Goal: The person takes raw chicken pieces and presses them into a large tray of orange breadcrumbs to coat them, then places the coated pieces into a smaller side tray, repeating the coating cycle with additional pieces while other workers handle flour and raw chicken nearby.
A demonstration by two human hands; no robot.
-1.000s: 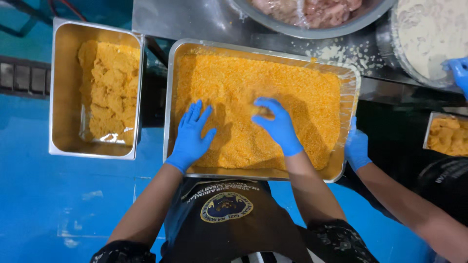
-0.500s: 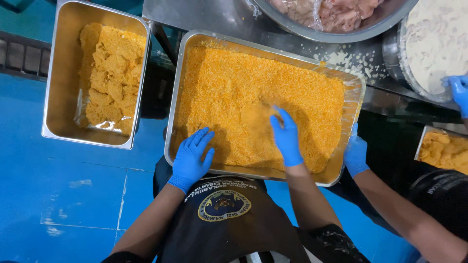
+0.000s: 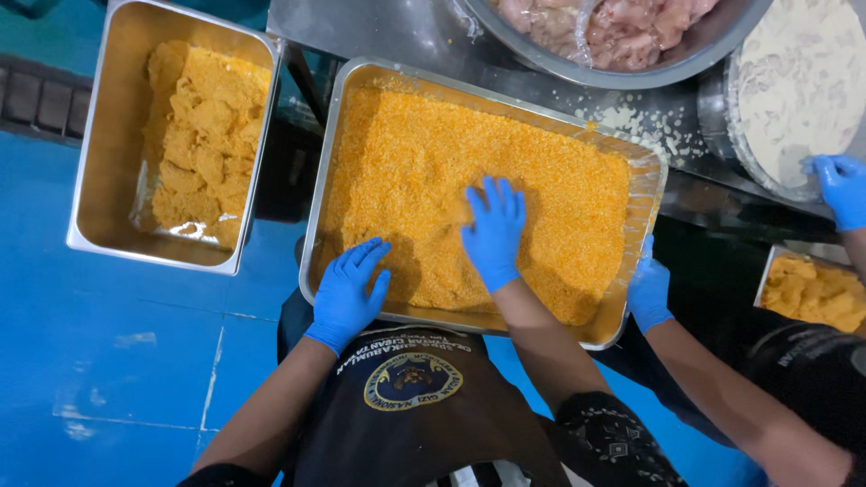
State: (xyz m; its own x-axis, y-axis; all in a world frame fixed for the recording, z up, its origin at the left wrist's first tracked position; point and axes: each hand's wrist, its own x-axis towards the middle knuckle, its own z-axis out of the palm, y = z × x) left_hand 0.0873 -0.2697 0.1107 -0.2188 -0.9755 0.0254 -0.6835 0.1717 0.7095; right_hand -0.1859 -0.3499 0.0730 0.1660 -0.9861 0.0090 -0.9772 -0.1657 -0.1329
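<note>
A steel tray [image 3: 317, 216] full of orange breadcrumbs [image 3: 433, 153] sits in front of me. My left hand [image 3: 349, 290], in a blue glove, rests flat with fingers spread on the crumbs at the tray's near left corner. My right hand [image 3: 493, 231], also gloved blue, presses flat into the crumbs near the tray's middle. Neither hand visibly holds anything; what lies under the palms is hidden.
A second steel tray [image 3: 99, 144] at left holds breaded pieces [image 3: 203, 135]. A bowl of raw chicken [image 3: 613, 32] and a bowl of white batter [image 3: 798, 86] stand behind. A co-worker's gloved hands [image 3: 649, 290] [image 3: 841, 188] are at right, beside another tray of breaded pieces [image 3: 812, 293].
My right hand slid from the tray's right half toward the middle and flattened. My left hand stayed at the near left corner. The co-worker's hand now touches my tray's right edge.
</note>
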